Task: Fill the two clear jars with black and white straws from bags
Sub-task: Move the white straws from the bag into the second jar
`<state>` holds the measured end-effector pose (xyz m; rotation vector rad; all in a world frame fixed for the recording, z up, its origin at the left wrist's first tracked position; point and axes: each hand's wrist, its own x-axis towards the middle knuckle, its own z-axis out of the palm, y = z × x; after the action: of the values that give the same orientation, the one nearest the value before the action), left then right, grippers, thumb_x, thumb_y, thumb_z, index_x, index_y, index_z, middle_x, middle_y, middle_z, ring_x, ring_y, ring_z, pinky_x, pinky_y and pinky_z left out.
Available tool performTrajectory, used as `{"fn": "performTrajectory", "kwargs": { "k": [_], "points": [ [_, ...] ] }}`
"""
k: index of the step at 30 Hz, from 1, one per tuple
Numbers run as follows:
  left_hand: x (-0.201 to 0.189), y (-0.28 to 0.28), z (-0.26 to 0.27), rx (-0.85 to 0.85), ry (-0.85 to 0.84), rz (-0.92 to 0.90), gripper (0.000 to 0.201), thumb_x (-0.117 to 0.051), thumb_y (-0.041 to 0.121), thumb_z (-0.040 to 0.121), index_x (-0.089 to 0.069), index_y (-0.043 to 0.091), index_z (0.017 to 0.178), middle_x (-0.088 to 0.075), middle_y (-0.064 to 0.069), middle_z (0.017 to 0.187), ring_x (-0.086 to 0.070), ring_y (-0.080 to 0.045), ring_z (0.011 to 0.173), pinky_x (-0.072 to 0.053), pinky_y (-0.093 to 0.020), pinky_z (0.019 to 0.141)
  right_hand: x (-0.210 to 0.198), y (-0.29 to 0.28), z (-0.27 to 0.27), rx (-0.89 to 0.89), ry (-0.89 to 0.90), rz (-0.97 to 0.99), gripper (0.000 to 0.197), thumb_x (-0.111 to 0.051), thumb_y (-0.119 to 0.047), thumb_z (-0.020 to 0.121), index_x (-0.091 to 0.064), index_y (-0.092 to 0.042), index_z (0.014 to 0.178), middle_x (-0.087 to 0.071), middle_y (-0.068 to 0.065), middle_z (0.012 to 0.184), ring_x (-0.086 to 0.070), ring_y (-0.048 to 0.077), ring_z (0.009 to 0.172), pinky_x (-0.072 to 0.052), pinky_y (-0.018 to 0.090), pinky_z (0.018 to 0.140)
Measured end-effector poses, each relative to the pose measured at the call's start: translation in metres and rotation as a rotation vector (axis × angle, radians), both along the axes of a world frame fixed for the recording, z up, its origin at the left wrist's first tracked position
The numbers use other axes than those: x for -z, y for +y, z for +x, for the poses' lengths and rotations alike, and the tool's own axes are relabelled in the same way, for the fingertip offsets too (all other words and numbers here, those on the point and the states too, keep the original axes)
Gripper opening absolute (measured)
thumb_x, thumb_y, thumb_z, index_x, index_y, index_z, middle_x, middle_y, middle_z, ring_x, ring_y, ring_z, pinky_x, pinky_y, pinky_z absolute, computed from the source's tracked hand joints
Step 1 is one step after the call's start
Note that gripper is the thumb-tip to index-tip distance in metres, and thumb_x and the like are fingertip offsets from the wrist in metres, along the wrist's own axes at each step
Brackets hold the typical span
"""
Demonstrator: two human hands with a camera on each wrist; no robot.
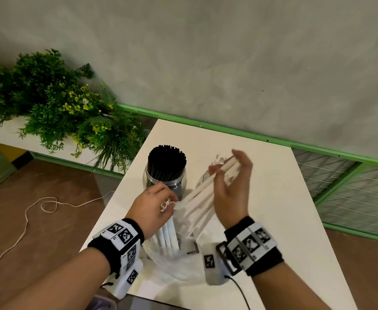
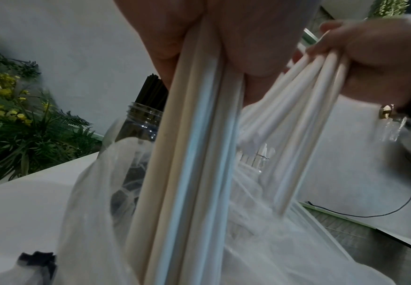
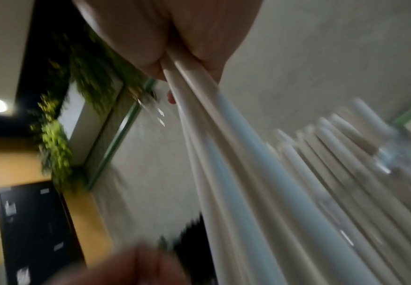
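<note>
Right hand (image 1: 232,186) grips white straws (image 1: 202,190) at desk (image 1: 273,198) center; left hand (image 1: 154,209) grips more over bag (image 1: 174,262). Black-straw jar (image 1: 164,175) at 11 o'clock full; white jar barely visible, likely unfinished.

White straws (image 1: 197,198) in a translucent whitish bag (image 1: 179,262), black straws (image 1: 167,161) in a clear jar (image 1: 152,177), on a cream table (image 1: 273,198); black wristbands (image 1: 121,240) bearing black-and-white square markers; green plant (image 1: 56,104) with yellow flowers, far left.
</note>
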<state>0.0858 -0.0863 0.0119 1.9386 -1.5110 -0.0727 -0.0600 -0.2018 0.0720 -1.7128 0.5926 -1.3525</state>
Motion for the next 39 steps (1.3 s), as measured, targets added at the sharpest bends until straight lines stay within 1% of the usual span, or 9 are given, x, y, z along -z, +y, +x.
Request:
{"fn": "performTrajectory", "kwargs": {
  "k": [3, 7, 12, 17, 22, 28, 32, 36, 39],
  "points": [
    [-0.001, 0.000, -0.001, -0.006, 0.010, 0.004, 0.010, -0.067, 0.016, 0.080, -0.066, 0.022, 0.087, -0.057, 0.010, 0.092, -0.055, -0.009, 0.072, -0.040, -0.019, 0.066, -0.051, -0.028, -0.008, 0.036, -0.150, -0.050, 0.052, -0.037, 0.016, 0.090, -0.035, -0.026, 0.121, -0.047, -0.010, 0.101, -0.064, 0.033, 0.085, -0.053, 0.040, 0.087],
    [-0.002, 0.000, -0.002, -0.012, 0.022, 0.006, 0.013, -0.068, 0.013, 0.079, -0.066, 0.023, 0.087, -0.057, 0.011, 0.092, -0.055, -0.009, 0.071, -0.037, -0.014, 0.066, -0.086, -0.065, -0.015, 0.154, -0.267, -0.119, 0.049, -0.035, 0.016, 0.086, -0.031, -0.020, 0.119, -0.041, -0.002, 0.100, -0.064, 0.038, 0.084, -0.053, 0.041, 0.083],
    [-0.004, 0.001, -0.004, -0.016, 0.027, -0.008, 0.014, -0.069, 0.011, 0.078, -0.067, 0.022, 0.085, -0.057, 0.010, 0.090, -0.050, -0.005, 0.068, -0.032, -0.006, 0.068, -0.072, -0.083, -0.011, 0.228, -0.224, -0.102, 0.046, -0.037, 0.010, 0.087, -0.032, -0.025, 0.117, -0.048, -0.012, 0.104, -0.065, 0.034, 0.086, -0.050, 0.031, 0.081],
    [-0.003, 0.001, -0.005, -0.027, 0.025, 0.000, 0.014, -0.070, 0.012, 0.077, -0.066, 0.022, 0.085, -0.057, 0.010, 0.089, -0.049, -0.004, 0.069, -0.032, -0.007, 0.068, -0.048, -0.078, -0.013, 0.241, -0.105, -0.088, 0.049, -0.039, 0.008, 0.088, -0.033, -0.032, 0.114, -0.059, -0.025, 0.094, -0.063, 0.037, 0.088, -0.047, 0.038, 0.082],
    [-0.004, 0.001, -0.005, -0.031, 0.025, 0.013, 0.013, -0.069, 0.012, 0.078, -0.066, 0.022, 0.085, -0.056, 0.010, 0.089, -0.046, -0.002, 0.069, -0.030, 0.000, 0.071, -0.053, -0.083, -0.018, 0.288, -0.163, -0.173, 0.045, -0.045, 0.004, 0.088, -0.036, -0.032, 0.115, -0.042, 0.007, 0.117, -0.059, 0.017, 0.083, -0.046, 0.023, 0.078],
    [-0.001, 0.000, -0.004, -0.034, 0.032, 0.016, 0.012, -0.068, 0.013, 0.078, -0.066, 0.023, 0.085, -0.055, 0.012, 0.089, -0.044, -0.001, 0.069, -0.030, 0.000, 0.071, -0.029, -0.089, -0.009, 0.301, -0.020, -0.180, 0.046, -0.047, -0.021, 0.086, -0.037, -0.055, 0.115, -0.048, 0.020, 0.121, -0.057, 0.041, 0.102, -0.045, 0.051, 0.094],
    [-0.001, 0.000, -0.003, -0.034, 0.028, 0.007, 0.011, -0.057, 0.027, 0.080, -0.065, 0.024, 0.086, -0.055, 0.013, 0.089, -0.043, 0.001, 0.071, -0.030, -0.003, 0.069, -0.021, -0.093, 0.001, 0.302, -0.014, -0.165, 0.046, -0.046, -0.021, 0.087, -0.035, -0.055, 0.117, -0.045, 0.016, 0.122, -0.054, 0.043, 0.107, -0.044, 0.050, 0.095],
    [0.000, -0.001, -0.003, -0.022, 0.035, -0.001, 0.028, -0.043, 0.038, 0.078, -0.065, 0.024, 0.085, -0.055, 0.013, 0.089, -0.043, 0.002, 0.073, -0.030, -0.007, 0.065, -0.014, -0.091, 0.011, 0.201, -0.010, -0.152, 0.050, -0.044, -0.003, 0.090, -0.036, -0.043, 0.118, -0.038, 0.000, 0.115, -0.058, 0.023, 0.093, -0.047, 0.029, 0.086],
    [0.000, -0.001, -0.003, -0.023, 0.031, 0.008, 0.029, -0.042, 0.039, 0.078, -0.065, 0.024, 0.086, -0.055, 0.013, 0.089, -0.046, 0.001, 0.074, -0.029, -0.005, 0.066, -0.012, -0.091, 0.016, 0.210, -0.001, -0.138, 0.054, -0.045, 0.005, 0.090, -0.035, -0.041, 0.117, -0.035, -0.010, 0.113, -0.057, 0.010, 0.089, -0.047, 0.029, 0.086]
  ]
}}
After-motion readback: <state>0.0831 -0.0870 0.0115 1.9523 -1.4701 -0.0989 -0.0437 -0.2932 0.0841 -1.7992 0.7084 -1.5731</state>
